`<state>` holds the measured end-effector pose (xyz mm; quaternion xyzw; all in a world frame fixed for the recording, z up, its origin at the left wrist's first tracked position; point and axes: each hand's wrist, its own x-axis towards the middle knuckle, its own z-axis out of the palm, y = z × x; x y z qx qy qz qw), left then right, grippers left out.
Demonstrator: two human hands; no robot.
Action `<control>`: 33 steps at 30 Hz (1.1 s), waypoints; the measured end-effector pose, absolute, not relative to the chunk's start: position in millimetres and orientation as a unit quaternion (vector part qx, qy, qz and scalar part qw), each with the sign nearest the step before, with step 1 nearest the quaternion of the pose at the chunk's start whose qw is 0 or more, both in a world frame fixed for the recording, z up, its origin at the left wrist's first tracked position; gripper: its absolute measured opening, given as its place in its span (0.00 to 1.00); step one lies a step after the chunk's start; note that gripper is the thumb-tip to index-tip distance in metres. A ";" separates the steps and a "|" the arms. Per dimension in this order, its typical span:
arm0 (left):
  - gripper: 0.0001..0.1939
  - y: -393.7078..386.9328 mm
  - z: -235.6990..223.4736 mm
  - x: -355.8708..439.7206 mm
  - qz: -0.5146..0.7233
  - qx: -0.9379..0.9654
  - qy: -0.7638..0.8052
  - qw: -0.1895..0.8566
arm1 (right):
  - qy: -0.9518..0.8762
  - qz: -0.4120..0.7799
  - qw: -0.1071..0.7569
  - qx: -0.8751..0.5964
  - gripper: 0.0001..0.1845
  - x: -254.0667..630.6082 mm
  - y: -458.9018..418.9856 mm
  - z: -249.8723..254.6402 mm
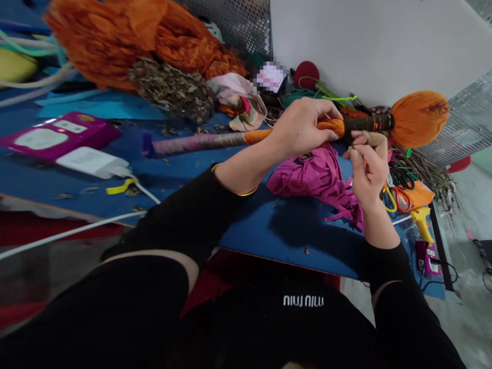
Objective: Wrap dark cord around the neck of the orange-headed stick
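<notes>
Black clothing [292,333] lies nearest, below the grip. The left hand [302,125] is curled around a wrapped stick [255,137]; the right hand [371,166] pinches its fingertips together beside the dark wrapping [367,124], contents unclear. Rightward, an orange bulb [417,120] tops the stick; magenta cloth [311,177] lies beneath both hands, orange fabric [111,38] beyond, leftward.
</notes>
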<state>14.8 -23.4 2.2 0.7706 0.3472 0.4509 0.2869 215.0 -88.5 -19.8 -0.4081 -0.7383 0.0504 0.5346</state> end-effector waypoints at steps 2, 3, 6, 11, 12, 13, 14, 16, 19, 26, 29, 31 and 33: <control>0.15 -25.5 0.9 18.9 0.433 0.781 0.353 0.280 | -0.732 0.096 0.565 -0.368 0.32 211.0 -85.3 -25.5; 0.16 -27.4 0.0 21.7 0.419 0.787 0.362 0.271 | -0.717 0.131 0.583 -0.359 0.33 209.0 -82.2 -30.2; 0.21 -34.4 -3.4 31.6 0.383 0.799 0.407 0.222 | -0.633 0.210 0.645 -0.373 0.33 204.2 -73.3 -43.5; 0.21 -43.0 -9.9 43.9 0.347 0.806 0.445 0.178 | -0.568 0.240 0.670 -0.413 0.34 196.0 -80.8 -43.6; 0.20 -43.6 -11.1 44.9 0.348 0.805 0.446 0.178 | -0.568 0.231 0.672 -0.415 0.33 193.6 -84.9 -42.0; 0.19 -43.8 -12.2 45.6 0.352 0.804 0.445 0.180 | -0.569 0.220 0.674 -0.417 0.32 191.0 -89.0 -40.9; 0.18 -43.7 -13.2 45.9 0.357 0.801 0.444 0.184 | -0.571 0.209 0.674 -0.419 0.32 188.3 -92.7 -40.3; 0.17 -42.8 -14.7 46.5 0.359 0.798 0.444 0.194 | -0.575 0.199 0.671 -0.425 0.31 183.3 -98.0 -40.8; 0.17 -40.9 -15.0 47.3 0.339 0.797 0.458 0.202 | -0.571 0.204 0.675 -0.421 0.31 179.1 -100.7 -42.9; 0.19 -39.6 -10.1 42.7 0.304 0.812 0.468 0.171 | -0.665 0.194 0.605 -0.394 0.26 201.8 -96.9 -22.1; 0.19 -42.3 -8.4 41.7 0.277 0.822 0.472 0.159 | -0.713 0.129 0.567 -0.391 0.25 220.0 -94.5 -8.0; 0.19 -44.2 -7.9 42.3 0.257 0.827 0.474 0.160 | -0.722 0.109 0.544 -0.414 0.24 229.3 -93.3 -2.3; 0.18 -45.5 -8.1 43.1 0.248 0.831 0.470 0.167 | -0.719 0.119 0.532 -0.432 0.25 234.4 -92.2 -0.1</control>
